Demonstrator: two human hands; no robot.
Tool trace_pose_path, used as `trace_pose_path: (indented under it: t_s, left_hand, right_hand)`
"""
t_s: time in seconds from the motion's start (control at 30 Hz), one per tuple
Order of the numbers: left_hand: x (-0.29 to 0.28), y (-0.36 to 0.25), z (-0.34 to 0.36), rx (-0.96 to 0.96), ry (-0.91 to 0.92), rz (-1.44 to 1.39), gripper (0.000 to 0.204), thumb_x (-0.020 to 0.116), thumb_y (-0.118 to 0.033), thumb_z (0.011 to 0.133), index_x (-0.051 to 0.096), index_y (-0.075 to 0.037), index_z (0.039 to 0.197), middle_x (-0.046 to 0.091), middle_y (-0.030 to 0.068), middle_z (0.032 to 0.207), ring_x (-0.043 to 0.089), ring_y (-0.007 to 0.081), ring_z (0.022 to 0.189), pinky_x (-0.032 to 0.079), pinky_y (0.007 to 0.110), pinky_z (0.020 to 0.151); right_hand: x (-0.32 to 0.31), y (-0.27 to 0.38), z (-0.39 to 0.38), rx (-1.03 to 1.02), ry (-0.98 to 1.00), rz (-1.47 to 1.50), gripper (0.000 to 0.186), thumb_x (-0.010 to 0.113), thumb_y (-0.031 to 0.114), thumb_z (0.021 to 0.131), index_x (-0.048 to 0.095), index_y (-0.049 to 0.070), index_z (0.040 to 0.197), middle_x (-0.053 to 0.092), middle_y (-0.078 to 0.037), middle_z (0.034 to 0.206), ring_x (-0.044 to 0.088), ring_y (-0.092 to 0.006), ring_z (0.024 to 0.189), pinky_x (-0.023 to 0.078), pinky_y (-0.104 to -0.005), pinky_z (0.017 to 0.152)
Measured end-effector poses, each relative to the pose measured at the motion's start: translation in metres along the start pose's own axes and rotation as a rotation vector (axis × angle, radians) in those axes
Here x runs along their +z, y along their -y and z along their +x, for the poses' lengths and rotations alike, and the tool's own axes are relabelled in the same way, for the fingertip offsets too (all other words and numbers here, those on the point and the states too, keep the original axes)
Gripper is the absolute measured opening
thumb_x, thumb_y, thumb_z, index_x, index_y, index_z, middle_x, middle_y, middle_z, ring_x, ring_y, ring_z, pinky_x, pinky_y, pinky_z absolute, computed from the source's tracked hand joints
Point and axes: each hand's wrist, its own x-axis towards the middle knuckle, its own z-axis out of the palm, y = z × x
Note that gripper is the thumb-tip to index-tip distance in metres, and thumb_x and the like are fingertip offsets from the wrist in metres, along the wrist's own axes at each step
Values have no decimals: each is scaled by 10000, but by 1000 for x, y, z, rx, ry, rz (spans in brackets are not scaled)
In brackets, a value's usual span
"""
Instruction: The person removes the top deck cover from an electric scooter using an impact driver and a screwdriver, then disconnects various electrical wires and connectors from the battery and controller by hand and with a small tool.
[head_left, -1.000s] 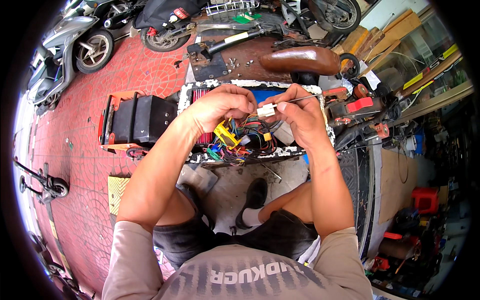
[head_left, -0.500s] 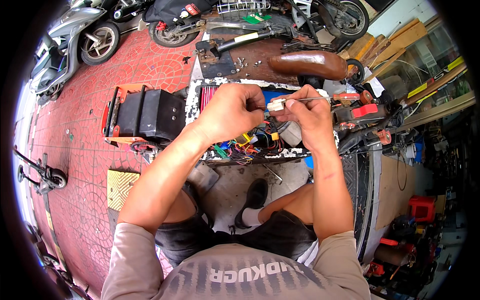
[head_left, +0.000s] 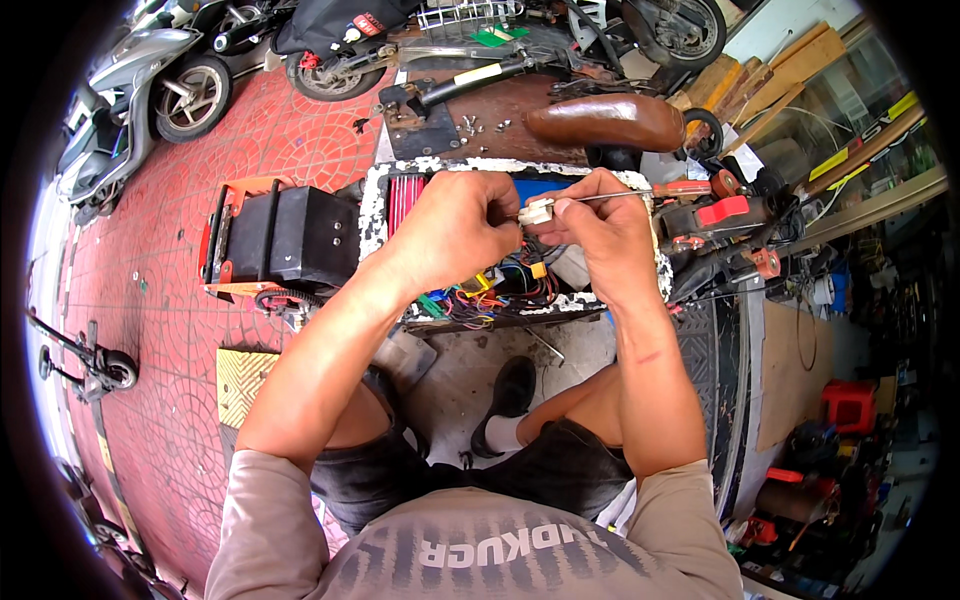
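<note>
Connector of white plastic (head_left: 537,212) sits pinched in the right hand (head_left: 607,222), with a red-handled metal tool (head_left: 682,188), above a white-edged rectangular box (head_left: 374,212); what the curled left hand (head_left: 463,222) grips, I cannot tell.

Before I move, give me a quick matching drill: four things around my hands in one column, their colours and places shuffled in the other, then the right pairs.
Things:
1. Connector
2. Long-shafted tool
3. Curved seat
4. Patterned slab

Colours and places:
A. Brown, beyond the open box
B. Yellow, lying on the ground
C. White, between the left hand and right hand
D. Red-handled, its shaft at the right hand

Right pairs: 1-C, 2-D, 3-A, 4-B
</note>
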Motion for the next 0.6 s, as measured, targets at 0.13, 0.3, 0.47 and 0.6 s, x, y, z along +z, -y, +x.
trace_pose_path:
  t_s: [0.13, 0.3, 0.47, 0.6]
  left_hand:
    - [6, -1, -1, 48, -69, 89, 120, 720, -13, 751, 665, 22, 852, 657, 135, 732, 621, 192, 668, 502, 356, 637]
    - [13, -3, -1, 165, -186, 216, 125, 716, -4, 732, 634, 14, 825, 648, 175, 786, 652, 336, 696, 507, 412, 645]
    - [17, -7, 0, 236, -262, 331, 146, 699, 9, 737, 607, 10, 851, 624, 178, 794, 636, 392, 710, 500, 444, 641]
    - [16, 2, 4, 246, -223, 222, 116, 668, 39, 771, 596, 14, 858, 630, 161, 786, 636, 288, 681, 492, 389, 628]
  right_hand:
    - [6, 2, -4, -35, -32, -43, 28, 610, -13, 943, 587, -8, 958, 741, -111, 923, 736, -145, 778, 594, -273, 659]
    - [5, 7, -7, -68, -41, -126, 13, 598, -11, 933, 600, -23, 936, 743, -105, 861, 710, -109, 757, 569, -260, 664]
    - [3, 10, -8, -51, -44, -175, 20, 605, -7, 927, 607, -25, 917, 744, -102, 838, 704, -103, 745, 560, -259, 666]
    - [5, 11, -11, -117, -47, -199, 30, 628, 4, 922, 613, -21, 928, 741, -93, 823, 701, -100, 730, 553, -266, 656]
